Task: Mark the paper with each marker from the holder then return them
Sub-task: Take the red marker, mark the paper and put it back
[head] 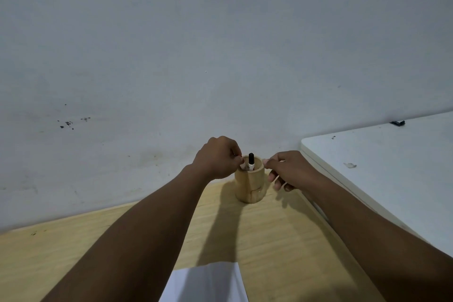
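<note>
both arms out over the wooden desk (73, 252), and it's all happening at the wooden pen holder (249, 184) by the wall. the left hand (217, 158) is curled at the rim's left side, fingertips pinched on something pale poking out of the holder, a marker by the look of it, though the grip hides most of it. a black-capped marker (251, 161) stands upright in the middle of the holder, untouched. the right hand (291, 170) hovers just right of the rim, thumb and forefinger nipped together, the other fingers loosely curled; whether it holds anything, can't tell.

so this reads as a marker at the holder's mouth, being pulled or dropped in, no telling which. the white paper (208, 282) lies down at the near edge, between the forearms. if it's a draw, the next move calls for a straight lift clear of the rim, the cap off, then the tip down to that sheet.
</note>
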Tool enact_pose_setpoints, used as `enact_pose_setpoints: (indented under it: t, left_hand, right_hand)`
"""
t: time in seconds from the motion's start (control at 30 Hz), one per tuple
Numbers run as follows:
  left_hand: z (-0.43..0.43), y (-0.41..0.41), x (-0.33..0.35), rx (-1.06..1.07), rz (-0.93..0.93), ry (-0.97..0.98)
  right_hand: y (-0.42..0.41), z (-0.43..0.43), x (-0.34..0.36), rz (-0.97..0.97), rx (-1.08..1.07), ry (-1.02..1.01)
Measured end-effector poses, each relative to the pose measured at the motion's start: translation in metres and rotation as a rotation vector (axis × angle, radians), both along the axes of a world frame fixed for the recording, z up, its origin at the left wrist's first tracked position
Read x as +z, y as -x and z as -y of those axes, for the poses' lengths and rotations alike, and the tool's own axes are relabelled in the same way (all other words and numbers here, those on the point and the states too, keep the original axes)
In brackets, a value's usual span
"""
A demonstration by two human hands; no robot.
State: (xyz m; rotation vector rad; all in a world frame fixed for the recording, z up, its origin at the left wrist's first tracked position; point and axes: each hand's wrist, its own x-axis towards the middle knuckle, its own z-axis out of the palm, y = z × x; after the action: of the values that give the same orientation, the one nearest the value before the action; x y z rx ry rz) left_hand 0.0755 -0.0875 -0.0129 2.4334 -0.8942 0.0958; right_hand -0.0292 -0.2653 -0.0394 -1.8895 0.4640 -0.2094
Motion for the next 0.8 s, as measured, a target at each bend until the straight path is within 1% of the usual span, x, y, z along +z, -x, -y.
enact_pose_setpoints:
  t: [0.07,0.13,0.2,0.3,0.37,0.43,0.5,0.6,0.73,0.8]
  left_hand:
    - [-0.006,0.005,0.007,0.015,0.008,0.087]
    - [-0.015,0.012,0.019,0.037,0.022,0.190]
    - [-0.029,0.021,0.033,0.055,0.002,0.316]
    - [-0.056,0.035,0.047,0.049,-0.113,0.489]
    - [-0.078,0.042,0.050,0.040,-0.198,0.563]
    - [-0.102,0.049,0.048,0.052,-0.247,0.592]
    - [-0.126,0.055,0.038,0.088,-0.250,0.597]
    - [-0.161,0.062,0.016,0.165,-0.287,0.715]
    - [-0.193,0.071,-0.015,0.248,-0.459,0.990]
    - [-0.201,0.075,-0.027,0.268,-0.515,1.084]
  right_hand:
    - [0.003,-0.008,0.006,-0.006,0.015,-0.036]
    - [0.007,-0.022,0.014,-0.029,0.067,-0.125]
    - [0.010,-0.042,0.020,-0.070,0.175,-0.280]
    - [0.012,-0.085,0.018,-0.074,0.282,-0.579]
    - [0.011,-0.117,0.015,-0.006,0.244,-0.817]
    - [0.007,-0.146,0.010,0.095,0.119,-1.066]
    - [0.003,-0.171,0.007,0.170,0.013,-1.204]
    - [0.000,-0.200,0.006,0.230,0.021,-1.250]
    - [0.002,-0.226,0.003,0.277,0.133,-1.153]
    - [0.003,-0.233,-0.003,0.286,0.200,-1.106]
